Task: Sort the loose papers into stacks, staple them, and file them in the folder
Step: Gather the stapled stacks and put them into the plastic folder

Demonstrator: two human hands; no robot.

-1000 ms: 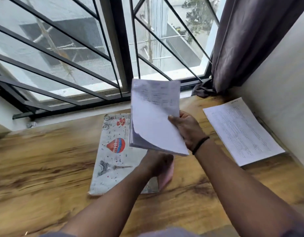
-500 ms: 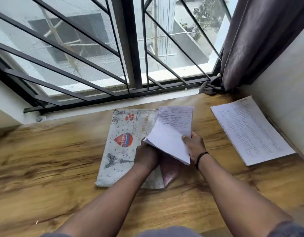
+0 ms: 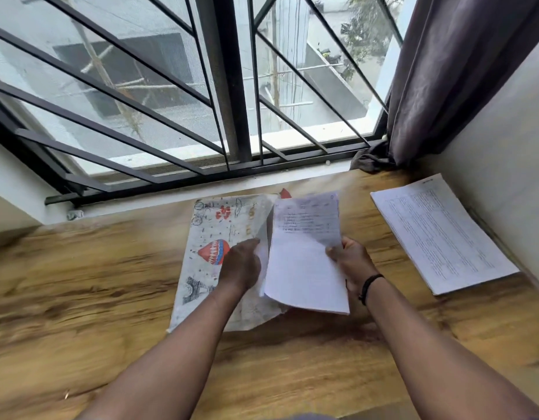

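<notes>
writing on the held papers point(image 3: 306, 237) is blurred, unreadable.

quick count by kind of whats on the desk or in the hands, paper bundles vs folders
paper bundles: 2 (held sheaf in the right hand, printed stack lying at the right)
folders: 1 (illustrated folder, left hand lifting its edge)
total: 3

The sheaf of papers point(image 3: 304, 262) has come down from upright to the folder's point(image 3: 219, 237) 3 o'clock edge, which the left hand point(image 3: 241, 268) now lifts.
</notes>
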